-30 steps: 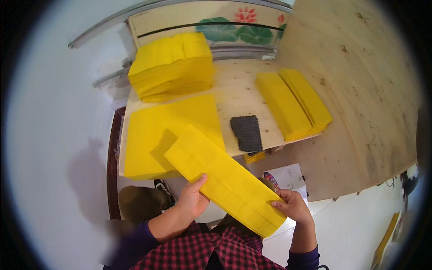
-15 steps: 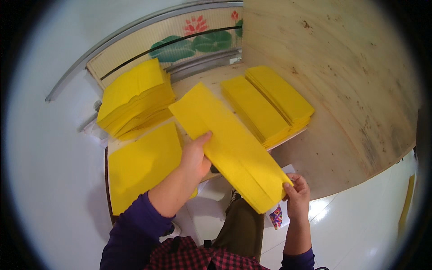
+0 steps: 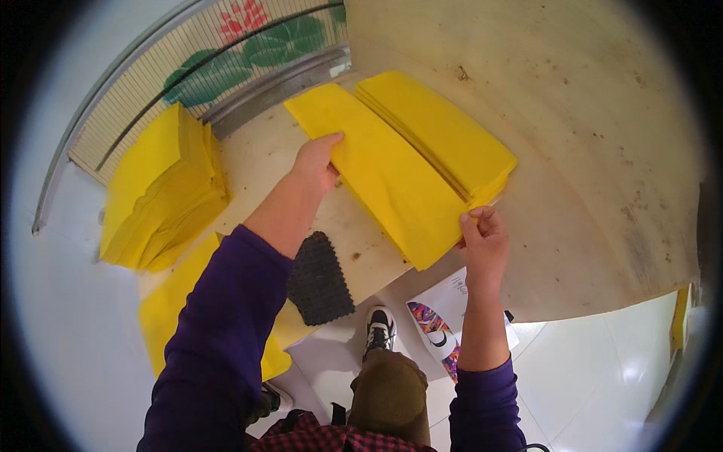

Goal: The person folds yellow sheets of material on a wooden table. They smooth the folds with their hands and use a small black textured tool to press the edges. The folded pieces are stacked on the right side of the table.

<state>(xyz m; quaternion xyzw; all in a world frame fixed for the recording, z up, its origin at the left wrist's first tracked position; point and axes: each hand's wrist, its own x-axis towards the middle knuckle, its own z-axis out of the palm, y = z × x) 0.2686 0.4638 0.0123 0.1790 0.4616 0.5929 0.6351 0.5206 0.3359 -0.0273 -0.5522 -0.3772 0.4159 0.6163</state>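
Note:
A long folded yellow fabric sheet (image 3: 380, 173) is held between both hands, over the left one of two folded stacks. My left hand (image 3: 318, 160) grips its left long edge, the thumb on top and the fingers underneath. My right hand (image 3: 486, 233) pinches the near right corner between thumb and fingers. Right beside it lies a stack of folded yellow sheets (image 3: 440, 135). The stack under the held sheet is mostly hidden by it. Flat yellow sheets (image 3: 169, 316) lie at the near left, partly covered by my left arm.
A tall pile of yellow sheets (image 3: 154, 188) stands at the far left by a painted slatted panel (image 3: 226, 56). A dark zigzag-edged cloth piece (image 3: 320, 279) lies on the wooden table (image 3: 256, 151). A wooden board (image 3: 557, 151) rises at the right. A white printed package (image 3: 437, 316) is below.
Both hands have carried the folded sheet forward, from above the table's near edge to over the left folded stack. The dark cloth piece has come into view. The camera view has shifted.

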